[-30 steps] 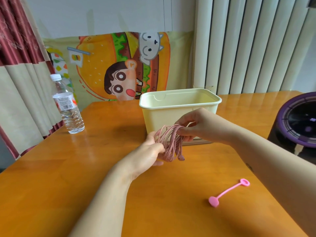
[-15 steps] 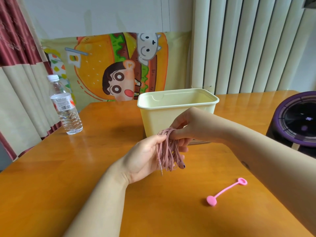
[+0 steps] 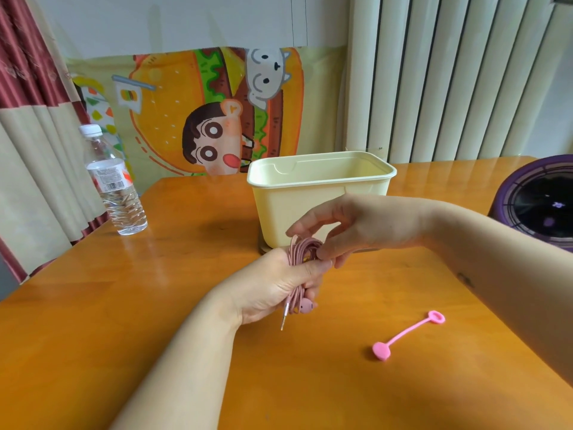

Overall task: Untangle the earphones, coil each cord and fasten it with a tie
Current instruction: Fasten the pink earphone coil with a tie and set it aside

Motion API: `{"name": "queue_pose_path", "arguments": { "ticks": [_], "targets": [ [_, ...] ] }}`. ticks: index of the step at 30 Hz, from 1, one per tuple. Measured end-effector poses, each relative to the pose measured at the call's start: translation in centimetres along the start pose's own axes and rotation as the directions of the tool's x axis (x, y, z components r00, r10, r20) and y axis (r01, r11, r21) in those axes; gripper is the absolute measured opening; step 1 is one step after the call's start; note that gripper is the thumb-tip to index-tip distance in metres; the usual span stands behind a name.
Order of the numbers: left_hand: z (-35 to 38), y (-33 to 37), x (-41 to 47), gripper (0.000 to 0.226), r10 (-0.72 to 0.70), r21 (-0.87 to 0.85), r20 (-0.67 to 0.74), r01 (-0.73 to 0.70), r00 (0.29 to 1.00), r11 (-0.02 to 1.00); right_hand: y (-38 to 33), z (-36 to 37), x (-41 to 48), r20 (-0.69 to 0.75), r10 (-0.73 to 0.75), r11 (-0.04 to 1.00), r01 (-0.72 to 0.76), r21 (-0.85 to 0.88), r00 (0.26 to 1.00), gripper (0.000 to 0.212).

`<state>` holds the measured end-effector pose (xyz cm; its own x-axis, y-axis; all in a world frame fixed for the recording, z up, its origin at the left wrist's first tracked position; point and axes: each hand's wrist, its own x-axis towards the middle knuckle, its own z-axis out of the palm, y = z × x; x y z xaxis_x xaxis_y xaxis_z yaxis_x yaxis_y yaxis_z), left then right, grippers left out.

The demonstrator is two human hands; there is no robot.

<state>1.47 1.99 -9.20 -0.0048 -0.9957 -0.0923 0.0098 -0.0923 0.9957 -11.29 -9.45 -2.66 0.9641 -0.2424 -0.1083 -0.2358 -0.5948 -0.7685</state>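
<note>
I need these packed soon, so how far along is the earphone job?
Done: the pink cord is gathered into a coil. In hand: the left hand grips the coil while the right hand pinches its top loops. Left: fastening it; the pink tie lies unused on the table.

Home room, cartoon wall hanging (image 3: 214, 119) (burger print), curtains (image 3: 28, 135), wooden table (image 3: 93, 305)
</note>
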Motion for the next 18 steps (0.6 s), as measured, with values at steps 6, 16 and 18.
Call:
{"name": "queue_pose_path", "arguments": {
  "ticks": [6, 16, 18],
  "targets": [
    [0.3, -0.3, -0.1, 0.016, 0.000, 0.140, 0.044, -0.007, 0.999, 0.990, -0.2, 1.5, 0.1, -0.072, -0.028, 0.986, 0.016, -0.166, 0.997, 0.011],
    [0.8, 0.2, -0.1, 0.012, -0.013, 0.071, 0.079, 0.007, 0.997, 0.997, 1.6, 1.9, -0.5, -0.178, 0.001, 0.997, 0.011, 0.070, 0.984, 0.013],
    [0.6, 0.2, -0.1, 0.007, -0.003, 0.134, 0.048, -0.003, 0.999, 0.991, 2.0, 1.8, -0.6, -0.181, 0.042, 0.978, -0.003, 0.209, 0.983, 0.011]
  ]
}}
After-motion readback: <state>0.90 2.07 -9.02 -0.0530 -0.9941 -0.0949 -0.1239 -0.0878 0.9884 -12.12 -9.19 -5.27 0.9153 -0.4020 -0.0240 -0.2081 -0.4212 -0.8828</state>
